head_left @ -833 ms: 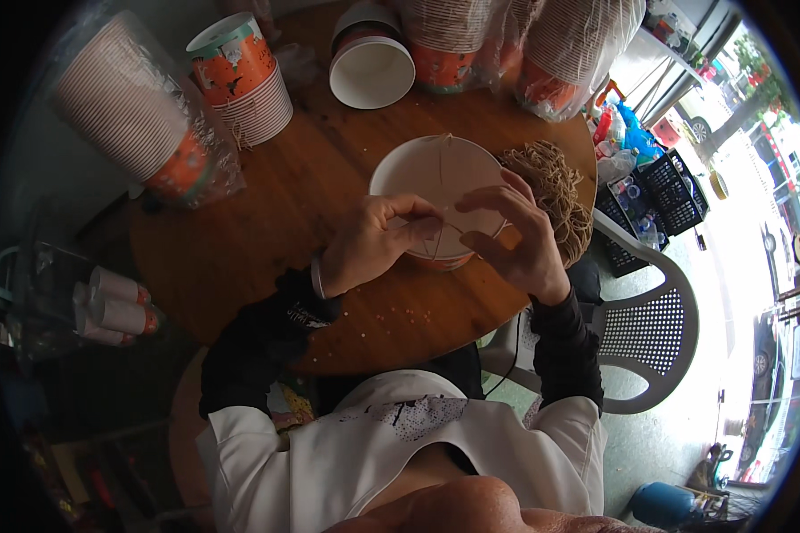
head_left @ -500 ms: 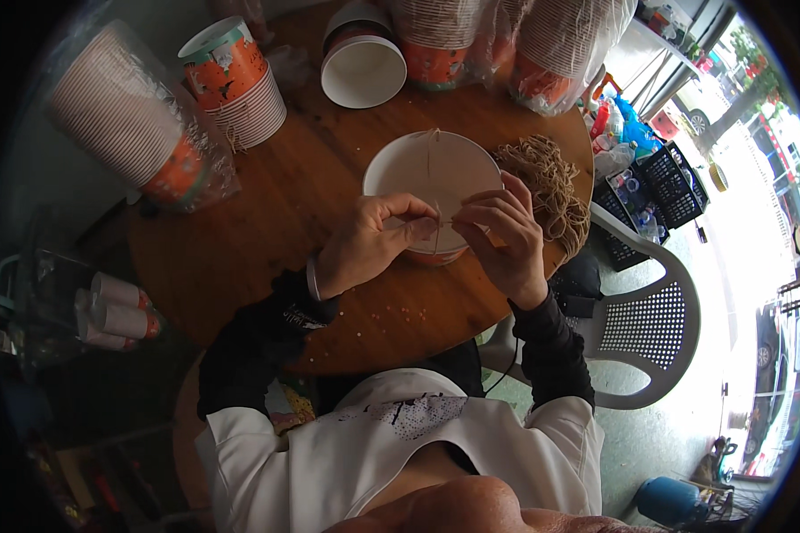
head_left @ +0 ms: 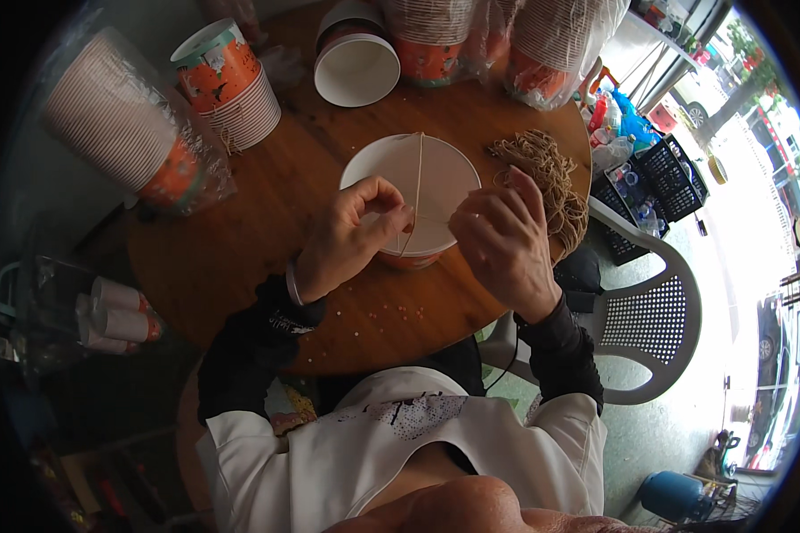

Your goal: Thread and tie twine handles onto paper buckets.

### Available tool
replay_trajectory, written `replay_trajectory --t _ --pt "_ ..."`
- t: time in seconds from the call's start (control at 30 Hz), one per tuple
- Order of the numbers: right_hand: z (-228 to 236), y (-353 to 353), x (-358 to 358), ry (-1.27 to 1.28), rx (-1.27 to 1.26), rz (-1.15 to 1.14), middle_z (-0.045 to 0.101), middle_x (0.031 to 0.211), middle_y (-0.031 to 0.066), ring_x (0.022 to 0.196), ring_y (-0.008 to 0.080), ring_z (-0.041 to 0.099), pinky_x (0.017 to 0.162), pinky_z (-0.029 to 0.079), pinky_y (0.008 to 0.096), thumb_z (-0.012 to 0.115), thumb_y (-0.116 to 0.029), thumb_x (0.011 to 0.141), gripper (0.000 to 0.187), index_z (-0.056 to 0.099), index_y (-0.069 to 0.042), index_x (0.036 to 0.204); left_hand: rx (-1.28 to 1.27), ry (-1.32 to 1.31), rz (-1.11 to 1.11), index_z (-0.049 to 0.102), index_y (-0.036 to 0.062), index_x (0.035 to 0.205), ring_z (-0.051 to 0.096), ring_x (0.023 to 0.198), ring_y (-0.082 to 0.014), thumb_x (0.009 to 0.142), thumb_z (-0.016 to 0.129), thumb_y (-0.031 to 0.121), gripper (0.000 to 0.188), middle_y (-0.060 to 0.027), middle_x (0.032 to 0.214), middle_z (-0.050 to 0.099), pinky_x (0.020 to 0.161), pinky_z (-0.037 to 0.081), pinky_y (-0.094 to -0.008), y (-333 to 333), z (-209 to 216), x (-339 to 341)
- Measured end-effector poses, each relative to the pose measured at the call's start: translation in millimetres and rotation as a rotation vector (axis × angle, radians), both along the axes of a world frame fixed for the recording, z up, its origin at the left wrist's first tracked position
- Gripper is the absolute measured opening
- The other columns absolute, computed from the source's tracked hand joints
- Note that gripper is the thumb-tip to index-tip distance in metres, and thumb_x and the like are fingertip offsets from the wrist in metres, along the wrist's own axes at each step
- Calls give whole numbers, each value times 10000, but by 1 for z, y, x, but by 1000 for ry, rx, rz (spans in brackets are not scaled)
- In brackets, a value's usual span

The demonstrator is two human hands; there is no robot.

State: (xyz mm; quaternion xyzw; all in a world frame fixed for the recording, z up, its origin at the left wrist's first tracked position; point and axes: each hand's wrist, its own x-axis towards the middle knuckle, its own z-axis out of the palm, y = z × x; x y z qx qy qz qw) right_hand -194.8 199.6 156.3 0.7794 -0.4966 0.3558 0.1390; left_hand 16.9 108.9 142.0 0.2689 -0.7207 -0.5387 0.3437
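A white-lined paper bucket (head_left: 356, 169) with an orange outside stands upright on the wooden table in front of me. Thin tan string (head_left: 420, 169) runs across its mouth, from the far rim down over the near rim. My left hand (head_left: 351, 235) is at the near left rim, its thumb and forefinger pinched on the string. Over the right rim is my right hand (head_left: 507, 244), its fingers curled and pinched at the string's end, which is mostly hidden. A loose heap of similar string (head_left: 547, 182) lies just beyond that hand.
Stacked paper buckets (head_left: 231, 89) and a bagged stack (head_left: 116, 115) stand at the far left. An open bucket (head_left: 357, 71) lies tipped at the back, beside more bagged stacks (head_left: 542, 53). A grey plastic chair (head_left: 644, 329) and black crates (head_left: 671, 186) are to the right.
My hands have drawn apart, the left moving left and the right turning slightly outward. The bucket has shifted a little to the left, and the string across its mouth shows more plainly.
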Motion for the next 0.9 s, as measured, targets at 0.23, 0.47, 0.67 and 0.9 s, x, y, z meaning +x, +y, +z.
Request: replay_trajectory --t 0.23,0.47,0.67,0.9 --pt "11 -7 15 58 -15 225 584 996 39 990 232 588 1047 401 515 720 -93 669 268 670 -129 930 129 6 -14 674 26 1000 614 858 -61 934 657 205 191 -18 909 690 804 487 -229 2 -2 4" --pt "7 -29 17 -217 73 308 607 958 57 961 241 598 986 435 456 722 -67 747 217 678 -100 957 -15 -117 -113 693 12 1029 617 875 -75 938 667 238 245 -26 914 703 815 490 -233 6 8 9" --pt "-5 -23 25 -687 423 324 664 887 86 895 272 606 904 455 391 693 -77 836 125 689 -76 961 155 87 -77 683 -11 1028 617 877 -74 963 626 187 216 -15 939 693 808 495 -242 5 -2 11" --pt "-16 -17 23 -468 369 108 679 841 50 875 224 630 933 447 366 737 -56 796 123 689 -35 907 -40 59 -19 683 3 1014 617 859 -78 965 604 131 158 -18 883 658 801 493 -238 11 -6 6"
